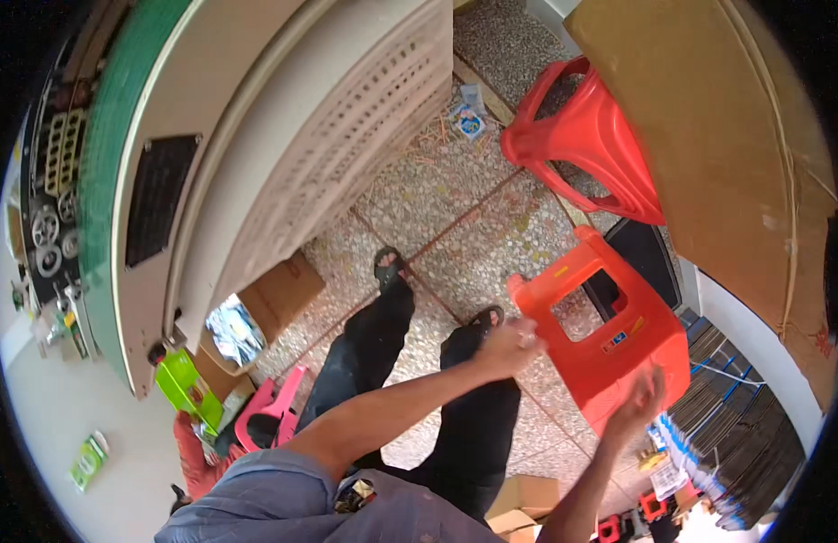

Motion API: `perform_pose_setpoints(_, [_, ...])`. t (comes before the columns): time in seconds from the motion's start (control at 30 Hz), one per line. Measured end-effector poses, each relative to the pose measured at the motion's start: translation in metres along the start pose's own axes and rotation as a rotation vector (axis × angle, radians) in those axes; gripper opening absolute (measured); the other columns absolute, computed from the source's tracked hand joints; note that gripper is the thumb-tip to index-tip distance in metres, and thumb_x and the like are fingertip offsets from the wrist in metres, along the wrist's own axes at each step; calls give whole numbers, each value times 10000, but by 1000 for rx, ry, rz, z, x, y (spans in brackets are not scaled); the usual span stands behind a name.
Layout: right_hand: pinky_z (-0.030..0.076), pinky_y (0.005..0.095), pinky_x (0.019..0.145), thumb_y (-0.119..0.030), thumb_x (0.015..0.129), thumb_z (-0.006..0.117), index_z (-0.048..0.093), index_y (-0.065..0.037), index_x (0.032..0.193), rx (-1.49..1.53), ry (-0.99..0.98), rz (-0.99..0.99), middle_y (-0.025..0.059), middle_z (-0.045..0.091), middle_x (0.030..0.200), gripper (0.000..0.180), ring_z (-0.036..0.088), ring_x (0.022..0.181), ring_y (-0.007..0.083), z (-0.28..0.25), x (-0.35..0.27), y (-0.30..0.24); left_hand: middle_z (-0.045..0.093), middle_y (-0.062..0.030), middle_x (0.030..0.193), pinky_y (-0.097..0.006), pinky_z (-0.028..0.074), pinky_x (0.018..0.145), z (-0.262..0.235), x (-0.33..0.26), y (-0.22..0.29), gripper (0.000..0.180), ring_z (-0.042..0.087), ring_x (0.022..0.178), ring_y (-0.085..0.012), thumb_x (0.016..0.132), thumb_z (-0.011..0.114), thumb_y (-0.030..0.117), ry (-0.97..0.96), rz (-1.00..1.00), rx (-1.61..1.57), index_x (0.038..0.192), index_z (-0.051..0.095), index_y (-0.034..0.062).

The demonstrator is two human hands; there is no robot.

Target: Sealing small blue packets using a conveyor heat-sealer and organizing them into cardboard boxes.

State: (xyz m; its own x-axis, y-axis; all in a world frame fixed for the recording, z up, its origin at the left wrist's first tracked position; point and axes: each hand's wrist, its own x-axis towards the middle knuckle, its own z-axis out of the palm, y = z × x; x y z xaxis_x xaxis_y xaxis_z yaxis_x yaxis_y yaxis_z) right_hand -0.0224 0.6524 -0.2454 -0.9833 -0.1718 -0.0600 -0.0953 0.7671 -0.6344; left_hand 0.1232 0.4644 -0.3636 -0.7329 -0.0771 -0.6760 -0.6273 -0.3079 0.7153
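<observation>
An orange-red plastic stool (572, 362) is in front of me to the right, its leg ends toward the upper left and its seat end toward the lower right. It has a large square opening in its side and a small sticker. My left hand (512, 348) is beside the stool's left edge, fingers bent and blurred; whether they touch it I cannot tell. Over the seat end is my right hand (636, 403), its fingers apart and slightly blurred, with nothing visible in them.
Another red stool (609, 136) lies beyond, beside a large cardboard sheet (708, 136). To the left is a big beige machine (283, 181), with an open carton (283, 294) below. Flattened dark stacks (735, 425) stand at the right. Small wrappers (468, 120) litter the speckled floor.
</observation>
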Motion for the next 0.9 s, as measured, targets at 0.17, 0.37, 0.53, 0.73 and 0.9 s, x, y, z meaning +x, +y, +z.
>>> perform_pose_setpoints(0.17, [511,342,736,-197,884,715,585,19,1240,295,-593,-9,103,672,1020,437,631,864,170,273,11,-67,658,-27,864,-236,482,707,-110,19,-89,157,603,767,-106,885,641,50,547,4,-500,1034,668,5])
perform_pose_setpoints(0.37, [499,478,763,-184,788,731,582,0,1130,161,-277,-621,232,630,944,416,631,865,410,537,124,-19,662,-21,895,-242,469,711,-229,96,-80,218,578,787,-88,934,675,199,490,-4,-260,1081,665,38])
perform_pose_setpoints(0.53, [485,528,814,-227,768,763,547,42,1052,-148,-387,-533,272,613,1036,446,600,962,471,631,174,-16,680,-65,907,-291,512,730,-299,143,-105,286,635,821,-129,916,704,224,467,82,113,1100,647,13])
perform_pose_setpoints(0.73, [530,480,888,-129,791,700,628,16,997,-300,-461,-606,252,621,1061,261,630,999,411,661,181,15,631,-210,1128,-430,507,872,-311,184,-77,426,630,1011,-340,859,719,193,476,242,711,1213,571,8])
perform_pose_setpoints(0.9, [549,464,765,-126,786,705,649,-14,885,-271,-853,-701,214,650,870,160,661,854,381,620,155,-15,525,-257,1306,-489,463,964,-329,196,-81,526,554,1171,-417,842,704,179,732,466,1015,1283,474,7])
